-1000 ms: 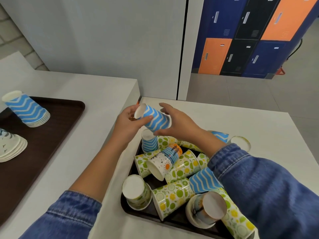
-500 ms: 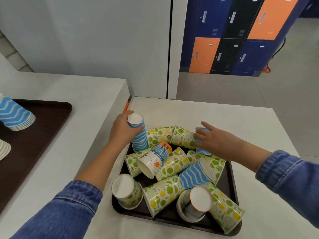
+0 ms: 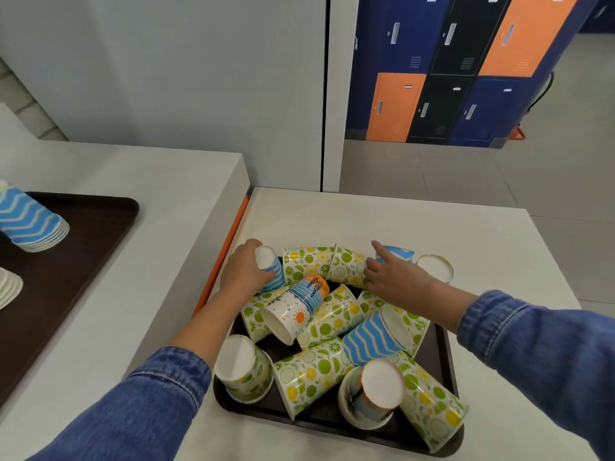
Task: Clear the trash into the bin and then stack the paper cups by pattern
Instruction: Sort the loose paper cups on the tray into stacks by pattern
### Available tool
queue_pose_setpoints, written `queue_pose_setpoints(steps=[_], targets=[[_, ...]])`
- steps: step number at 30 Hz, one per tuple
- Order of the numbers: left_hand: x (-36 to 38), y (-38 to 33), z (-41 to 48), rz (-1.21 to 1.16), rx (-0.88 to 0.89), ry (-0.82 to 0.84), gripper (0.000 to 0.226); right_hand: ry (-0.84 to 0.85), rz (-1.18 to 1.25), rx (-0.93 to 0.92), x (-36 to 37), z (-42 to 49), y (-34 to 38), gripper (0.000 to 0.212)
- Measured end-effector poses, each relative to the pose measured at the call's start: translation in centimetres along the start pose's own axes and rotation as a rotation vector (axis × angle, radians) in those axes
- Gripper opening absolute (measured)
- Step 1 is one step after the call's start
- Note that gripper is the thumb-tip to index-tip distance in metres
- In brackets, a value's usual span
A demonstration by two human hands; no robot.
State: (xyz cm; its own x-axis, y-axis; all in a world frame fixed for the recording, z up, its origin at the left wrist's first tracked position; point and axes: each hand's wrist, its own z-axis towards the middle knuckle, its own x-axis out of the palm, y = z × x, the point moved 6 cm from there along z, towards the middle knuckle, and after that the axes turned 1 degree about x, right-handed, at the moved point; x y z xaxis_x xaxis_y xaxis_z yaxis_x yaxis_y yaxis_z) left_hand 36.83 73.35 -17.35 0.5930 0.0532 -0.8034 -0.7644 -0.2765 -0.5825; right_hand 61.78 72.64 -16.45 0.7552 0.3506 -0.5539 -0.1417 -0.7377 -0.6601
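left hand [image 3: 244,276] now clamps upturned blue-wave paper cups [image 3: 270,270] on far-left black tray [image 3: 442,337] | right hand [image 3: 394,277], released and spread, reaches far blue-wave cup [image 3: 397,253] | sorting continues

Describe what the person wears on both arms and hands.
Both arms wear blue denim sleeves with visible stitched seams and cuffs. The left sleeve is pushed up the forearm; the right sleeve ends nearer the wrist. The left hand and right hand are bare: no gloves, rings, watch or bracelet show.
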Motion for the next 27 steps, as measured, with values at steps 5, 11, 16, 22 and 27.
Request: queue_pose_setpoints(steps=[5, 11, 16, 22, 27], targets=[[0.4, 0.2, 0.2, -0.004, 0.004, 0.016, 0.070, 0.001, -0.055, -0.016, 0.4, 0.4, 0.4, 0.042], [0.4, 0.2, 0.4, -0.019, -0.007, 0.042, 0.070, 0.000, -0.070, -0.032, 0.5, 0.8, 0.6, 0.038], [0.3, 0.4, 0.3, -0.037, -0.016, 0.072, 0.076, -0.021, -0.004, -0.050, -0.6, 0.3, 0.4, 0.036], [-0.4, 0.7, 0.5, -0.090, -0.034, 0.127, 0.097, -0.268, 0.264, 0.004, -5.8, -1.4, -2.3, 0.041], [-2.3, 1.0, 0.8, -0.142, -0.033, 0.094, 0.095, -0.694, 1.155, 0.203, -12.2, -1.1, -7.9, 0.054]])
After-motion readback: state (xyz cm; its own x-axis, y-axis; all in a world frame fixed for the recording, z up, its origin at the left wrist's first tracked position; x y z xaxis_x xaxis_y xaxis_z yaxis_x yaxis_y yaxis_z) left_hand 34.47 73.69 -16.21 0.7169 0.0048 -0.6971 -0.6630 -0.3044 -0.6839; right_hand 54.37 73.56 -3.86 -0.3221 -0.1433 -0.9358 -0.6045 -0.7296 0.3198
